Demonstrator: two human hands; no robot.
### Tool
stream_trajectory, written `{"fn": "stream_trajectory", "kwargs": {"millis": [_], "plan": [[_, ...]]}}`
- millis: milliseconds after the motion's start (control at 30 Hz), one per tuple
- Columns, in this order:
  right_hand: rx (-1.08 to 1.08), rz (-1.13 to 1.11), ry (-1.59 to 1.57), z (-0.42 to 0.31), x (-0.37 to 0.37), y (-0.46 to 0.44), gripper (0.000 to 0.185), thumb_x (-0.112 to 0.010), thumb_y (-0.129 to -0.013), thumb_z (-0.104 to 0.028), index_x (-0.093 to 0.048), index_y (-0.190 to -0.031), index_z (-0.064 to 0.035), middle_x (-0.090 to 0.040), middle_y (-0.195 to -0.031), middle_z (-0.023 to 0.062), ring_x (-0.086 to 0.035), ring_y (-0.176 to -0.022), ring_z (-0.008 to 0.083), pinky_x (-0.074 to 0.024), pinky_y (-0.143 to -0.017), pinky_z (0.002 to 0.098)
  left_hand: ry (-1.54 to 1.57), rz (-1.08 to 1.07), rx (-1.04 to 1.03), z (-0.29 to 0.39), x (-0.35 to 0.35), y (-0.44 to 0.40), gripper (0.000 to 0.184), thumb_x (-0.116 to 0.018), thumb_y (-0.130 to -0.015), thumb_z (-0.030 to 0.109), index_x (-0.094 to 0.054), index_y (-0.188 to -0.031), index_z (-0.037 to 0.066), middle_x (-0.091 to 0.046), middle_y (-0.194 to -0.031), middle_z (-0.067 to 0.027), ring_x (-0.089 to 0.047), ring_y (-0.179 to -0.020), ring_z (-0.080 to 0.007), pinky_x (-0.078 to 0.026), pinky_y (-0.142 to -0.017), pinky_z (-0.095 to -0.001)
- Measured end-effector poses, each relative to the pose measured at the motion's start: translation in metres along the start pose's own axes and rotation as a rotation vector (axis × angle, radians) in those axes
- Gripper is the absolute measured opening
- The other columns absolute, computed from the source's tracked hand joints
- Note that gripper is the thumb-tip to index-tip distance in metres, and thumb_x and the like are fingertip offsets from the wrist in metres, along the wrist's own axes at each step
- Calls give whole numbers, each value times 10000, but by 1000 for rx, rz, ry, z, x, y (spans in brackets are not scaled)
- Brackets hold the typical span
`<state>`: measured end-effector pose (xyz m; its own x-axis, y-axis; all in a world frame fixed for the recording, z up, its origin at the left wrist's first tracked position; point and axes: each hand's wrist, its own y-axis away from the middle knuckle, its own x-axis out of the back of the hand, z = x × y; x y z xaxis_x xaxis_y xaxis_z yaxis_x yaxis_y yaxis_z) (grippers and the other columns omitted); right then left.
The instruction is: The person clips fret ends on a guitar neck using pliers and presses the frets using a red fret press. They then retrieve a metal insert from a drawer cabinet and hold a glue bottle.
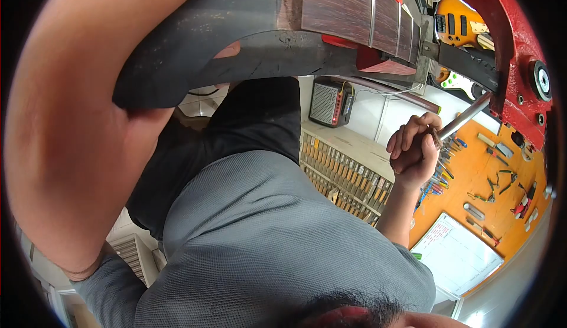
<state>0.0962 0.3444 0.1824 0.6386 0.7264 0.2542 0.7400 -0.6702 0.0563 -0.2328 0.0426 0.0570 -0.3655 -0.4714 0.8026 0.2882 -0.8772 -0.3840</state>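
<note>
the right hand (416, 151) grips a brown handle (406, 159); crosswise, the fretboard (336, 10) lies up-left; the mostly hidden left hand's (228, 50) grip is unclear.

Premises: a workshop, evidently for guitar repair or building. Evidence noted: a fretted fingerboard (336, 3) beneath a red cast frame (522, 74); a sunburst electric guitar (452, 18) behind; a small amplifier (325, 102) on a ledge; an orange tool panel (469, 168) bearing pliers and other hand tools; densely filled storage racks (345, 177); a ruled white chart (458, 257)
</note>
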Motion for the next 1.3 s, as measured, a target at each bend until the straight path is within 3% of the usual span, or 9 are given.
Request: {"fn": "stream_trajectory", "kwargs": {"millis": [333, 500, 833, 933, 1067, 1300], "plan": [[44, 6, -34, 21, -6, -11, 358, -624, -1098, -303, -522, -1316, -38, -534, -771, 86, -559, -570, 194, -559, -609, 370, 0, 13, -8, 5, 3, 5, 263, -677, -988, 258, -762, -1183, 102, -709, -1142, -55, -733, -1111, -244, -558, -1089, -508], [129, 0, -103, 18, -16, -6, 255, -598, -1097, -235, -521, -1240, -39, -547, -821, 106, -547, -575, 201, -565, -628, 379, -11, 32, -21, 25, 15, 16, 252, -666, -996, 261, -767, -1160, 98, -711, -1129, -51, -735, -1108, -237, -558, -1095, -510], [225, 95, -102, 45, -28, -23, 234, -537, -1097, -248, -556, -1135, -19, -596, -767, 158, -632, -599, 298, -618, -790, 486, 31, 75, -61, 28, 0, 14, 245, -645, -1013, 267, -778, -1115, 89, -714, -1104, -41, -738, -1101, -224, -558, -1107, -513], [247, 148, -82, 50, -33, -24, 253, -540, -1098, -257, -567, -1102, -6, -603, -775, 169, -642, -616, 311, -626, -782, 489, 33, 104, -85, 28, -5, 15, 247, -639, -1018, 268, -782, -1102, 86, -715, -1097, -38, -739, -1100, -220, -558, -1111, -514], [240, 157, -72, 56, -36, -23, 282, -537, -1104, -278, -565, -1079, 2, -608, -781, 177, -654, -667, 309, -627, -719, 476, 15, 240, -144, 31, -7, 13, 252, -630, -1024, 270, -786, -1084, 82, -716, -1087, -34, -740, -1097, -215, -558, -1116, -515], [175, 231, -114, 64, -38, -23, 292, -540, -1108, -322, -547, -1056, -35, -607, -803, 172, -651, -707, 286, -618, -647, 454, -126, 708, -430, 59, -18, -2, 268, -615, -1035, 274, -794, -1053, 76, -718, -1070, -28, -743, -1092, -205, -558, -1125, -518]]}}
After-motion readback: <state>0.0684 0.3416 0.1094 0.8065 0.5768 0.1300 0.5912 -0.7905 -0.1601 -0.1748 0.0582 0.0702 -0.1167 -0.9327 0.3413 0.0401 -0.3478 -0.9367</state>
